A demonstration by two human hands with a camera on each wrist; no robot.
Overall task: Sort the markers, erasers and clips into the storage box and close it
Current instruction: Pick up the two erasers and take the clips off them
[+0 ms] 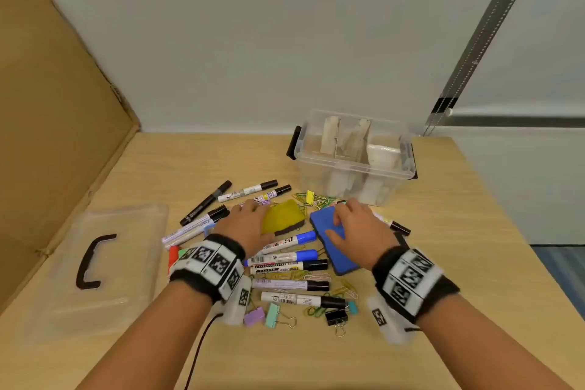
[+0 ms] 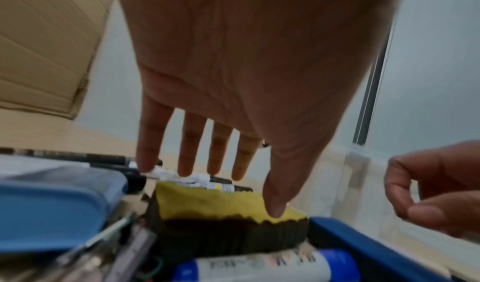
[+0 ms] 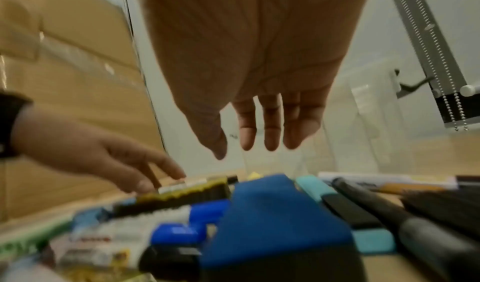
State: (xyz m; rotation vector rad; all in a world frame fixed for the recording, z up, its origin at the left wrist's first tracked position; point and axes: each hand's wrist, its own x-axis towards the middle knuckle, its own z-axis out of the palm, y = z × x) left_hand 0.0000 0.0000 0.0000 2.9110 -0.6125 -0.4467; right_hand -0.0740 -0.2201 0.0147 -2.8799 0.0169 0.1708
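Over the cluttered table (image 1: 443, 231), open, empty left hand (image 1: 245, 225) and right hand (image 1: 361, 228) reach yellow eraser (image 1: 283, 218) and blue eraser (image 1: 332, 241); a hasty grab could scatter markers (image 1: 285, 258).

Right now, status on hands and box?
Left hand open over yellow eraser. Right hand open over blue eraser. Box open, lid off.

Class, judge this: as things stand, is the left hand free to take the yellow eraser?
Probably yes. The left hand hangs open right over the yellow eraser, thumb at its top, nothing lying on it; the right hand is over the blue eraser.
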